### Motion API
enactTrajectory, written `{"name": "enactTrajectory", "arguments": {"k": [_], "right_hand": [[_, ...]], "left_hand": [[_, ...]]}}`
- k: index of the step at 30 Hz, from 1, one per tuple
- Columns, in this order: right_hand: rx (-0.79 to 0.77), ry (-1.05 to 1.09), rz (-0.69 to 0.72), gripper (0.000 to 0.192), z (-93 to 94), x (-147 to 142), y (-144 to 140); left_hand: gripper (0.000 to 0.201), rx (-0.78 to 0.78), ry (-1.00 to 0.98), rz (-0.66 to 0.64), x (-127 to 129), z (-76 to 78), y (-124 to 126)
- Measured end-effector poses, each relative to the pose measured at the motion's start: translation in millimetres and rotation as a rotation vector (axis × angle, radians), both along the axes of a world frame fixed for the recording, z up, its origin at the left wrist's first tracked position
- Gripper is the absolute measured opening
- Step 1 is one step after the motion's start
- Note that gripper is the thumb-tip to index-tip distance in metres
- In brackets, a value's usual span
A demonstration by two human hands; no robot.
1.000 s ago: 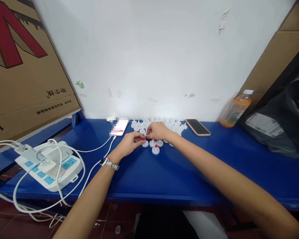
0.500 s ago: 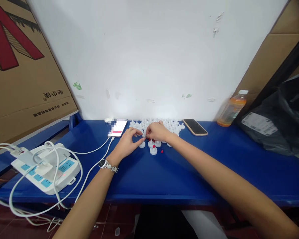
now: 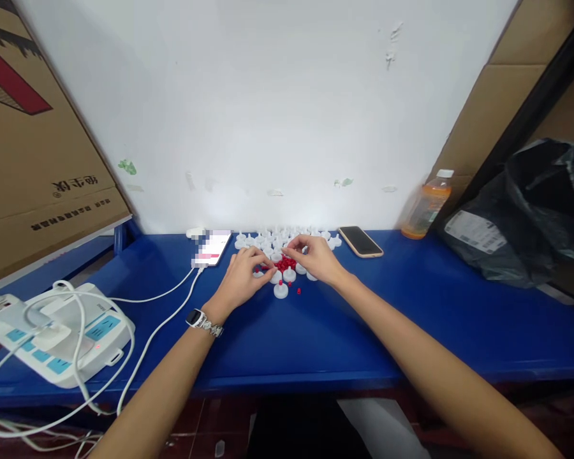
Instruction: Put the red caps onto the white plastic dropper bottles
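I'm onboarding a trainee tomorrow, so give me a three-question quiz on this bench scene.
1. True or false: the dark smartphone lies left of the orange drink bottle.
2. Which wrist wears the metal-band watch?
3. The small red beads lie: A) between the left hand and right hand; B) on the white power strip.

Key: 1 true; 2 left; 3 A.
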State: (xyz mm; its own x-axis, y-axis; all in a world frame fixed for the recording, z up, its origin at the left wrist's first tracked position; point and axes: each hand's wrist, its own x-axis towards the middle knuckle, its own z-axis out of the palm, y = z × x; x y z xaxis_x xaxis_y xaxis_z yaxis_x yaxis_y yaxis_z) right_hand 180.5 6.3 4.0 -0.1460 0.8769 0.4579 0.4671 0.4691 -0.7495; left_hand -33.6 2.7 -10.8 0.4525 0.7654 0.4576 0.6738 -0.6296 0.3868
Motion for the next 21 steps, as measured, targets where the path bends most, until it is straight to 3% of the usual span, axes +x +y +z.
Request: {"name": "enactTrajectory", "arguments": {"k": [6, 12, 21], "right_hand": [[-0.084, 0.303, 0.13, 0.028, -8.0, -13.8, -0.7], [-0.148, 0.524, 0.111, 0.037, -11.9, -23.5, 1.3], [-0.178, 0.634, 0.079, 0.039, -7.3, -39.7, -11.4]], "left_hand": [[0.02, -0.082, -0.293, -0.063, 0.4, 5.9, -4.2], [0.025, -0.216, -0.611, -0.125, 10.4, -1.1, -4.5], [0.041, -0.17, -0.486, 0.036, 15.8, 5.6, -19.3]]}}
